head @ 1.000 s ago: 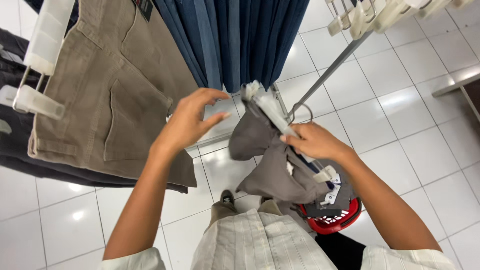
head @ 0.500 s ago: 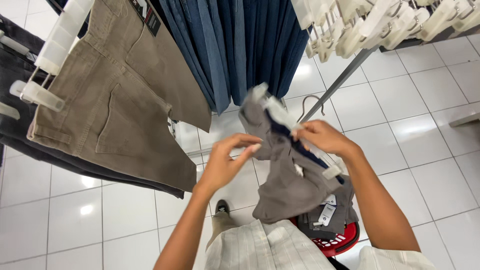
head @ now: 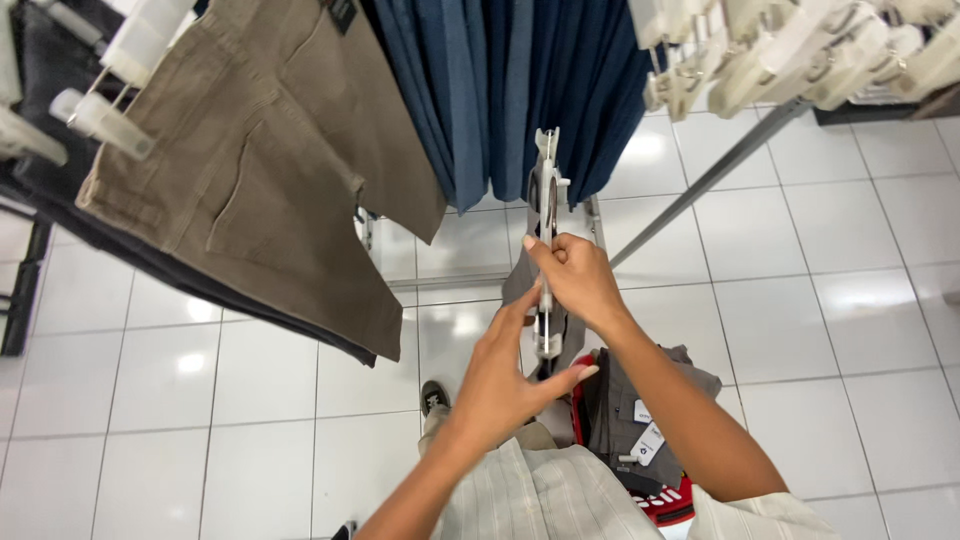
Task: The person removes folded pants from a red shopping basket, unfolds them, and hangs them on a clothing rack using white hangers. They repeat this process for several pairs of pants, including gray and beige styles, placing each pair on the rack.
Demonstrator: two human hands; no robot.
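Note:
My right hand (head: 575,278) grips a white plastic clip hanger (head: 546,190) by its middle and holds it nearly upright, seen edge-on. A grey garment (head: 520,283) hangs from the hanger, mostly hidden behind my hands. My left hand (head: 503,378) is just below, fingers spread against the lower clip of the hanger and the grey cloth. Whether its fingers pinch the clip is not visible.
Blue jeans (head: 500,90) hang on a rack straight ahead, brown shorts (head: 270,170) on hangers to the left, empty white hangers (head: 800,50) top right. A slanted metal rail (head: 700,185) runs right. A red basket (head: 665,500) with grey clothes sits on the white tiled floor.
The hanger has turned from a slant to nearly upright and moved up toward the jeans. My left hand went from the top of the garment to the hanger's lower end.

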